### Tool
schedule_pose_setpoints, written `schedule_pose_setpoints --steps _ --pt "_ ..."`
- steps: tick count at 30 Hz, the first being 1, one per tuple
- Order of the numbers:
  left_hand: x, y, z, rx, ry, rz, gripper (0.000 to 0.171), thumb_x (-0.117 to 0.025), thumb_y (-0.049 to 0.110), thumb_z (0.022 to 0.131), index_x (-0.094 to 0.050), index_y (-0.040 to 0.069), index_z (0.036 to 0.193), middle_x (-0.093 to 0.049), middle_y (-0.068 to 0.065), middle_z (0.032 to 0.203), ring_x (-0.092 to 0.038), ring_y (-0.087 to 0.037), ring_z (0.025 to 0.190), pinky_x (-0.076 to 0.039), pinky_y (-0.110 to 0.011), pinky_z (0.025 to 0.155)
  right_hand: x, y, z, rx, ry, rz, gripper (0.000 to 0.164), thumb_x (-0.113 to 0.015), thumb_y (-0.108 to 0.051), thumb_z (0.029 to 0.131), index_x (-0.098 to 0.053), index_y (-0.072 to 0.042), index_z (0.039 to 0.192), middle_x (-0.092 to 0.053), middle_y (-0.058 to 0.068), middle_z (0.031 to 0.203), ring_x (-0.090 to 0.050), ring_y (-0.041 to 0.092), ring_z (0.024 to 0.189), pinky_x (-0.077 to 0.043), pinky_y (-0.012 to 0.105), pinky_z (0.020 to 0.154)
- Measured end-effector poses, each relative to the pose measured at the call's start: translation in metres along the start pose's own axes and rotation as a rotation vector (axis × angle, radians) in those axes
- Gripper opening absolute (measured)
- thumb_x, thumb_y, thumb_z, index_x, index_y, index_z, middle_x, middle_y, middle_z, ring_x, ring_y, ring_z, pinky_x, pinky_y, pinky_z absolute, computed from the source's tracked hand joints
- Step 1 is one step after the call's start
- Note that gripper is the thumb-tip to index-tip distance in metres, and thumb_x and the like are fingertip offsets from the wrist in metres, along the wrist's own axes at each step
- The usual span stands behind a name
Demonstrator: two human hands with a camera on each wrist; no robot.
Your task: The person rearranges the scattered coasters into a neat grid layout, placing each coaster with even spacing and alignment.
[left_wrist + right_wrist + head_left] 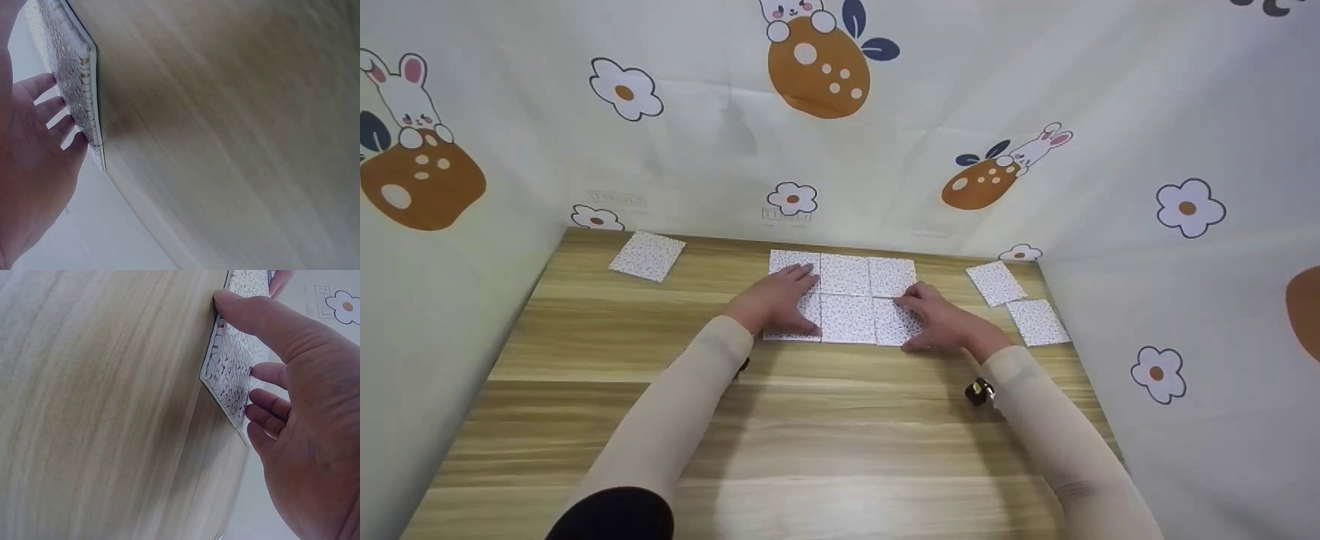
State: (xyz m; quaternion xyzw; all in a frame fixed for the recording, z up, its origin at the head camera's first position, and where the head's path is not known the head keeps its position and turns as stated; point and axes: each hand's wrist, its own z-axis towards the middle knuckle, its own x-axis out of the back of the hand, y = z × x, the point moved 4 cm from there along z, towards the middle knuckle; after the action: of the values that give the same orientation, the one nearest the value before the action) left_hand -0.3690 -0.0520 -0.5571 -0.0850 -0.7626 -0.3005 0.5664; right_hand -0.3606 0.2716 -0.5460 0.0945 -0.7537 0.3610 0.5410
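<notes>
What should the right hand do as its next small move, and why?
Perhaps the right hand should reach for a loose white patterned square tile on its right, because six matching tiles already form two rows of three.

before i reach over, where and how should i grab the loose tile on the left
Probably best with the left hand from the near side, slightly above, pinching the left and right edges of the tile. It's thin and lies flat on the table, so only its edges offer grip, and its far edge sits close to the backdrop.
</notes>
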Motion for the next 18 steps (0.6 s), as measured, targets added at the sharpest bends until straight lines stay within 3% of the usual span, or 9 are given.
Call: schedule_pose_setpoints --steps 18 --pt "0.0008 0.0014 -0.0012 0.015 -0.009 -0.005 0.115 -0.084 0.066 0.09 -0.03 0.009 0.175 -0.017 -0.013 0.184 -0.013 -0.036 0.17 -0.018 -0.051 0.137 -0.0002 0.0006 -0.0037 0.042 0.075 0.027 0.083 -0.097 -0.027 0.083 -0.062 -0.003 0.155 -0.048 0.022 0.146 -0.045 0.036 0.137 -0.044 0.051 0.117"
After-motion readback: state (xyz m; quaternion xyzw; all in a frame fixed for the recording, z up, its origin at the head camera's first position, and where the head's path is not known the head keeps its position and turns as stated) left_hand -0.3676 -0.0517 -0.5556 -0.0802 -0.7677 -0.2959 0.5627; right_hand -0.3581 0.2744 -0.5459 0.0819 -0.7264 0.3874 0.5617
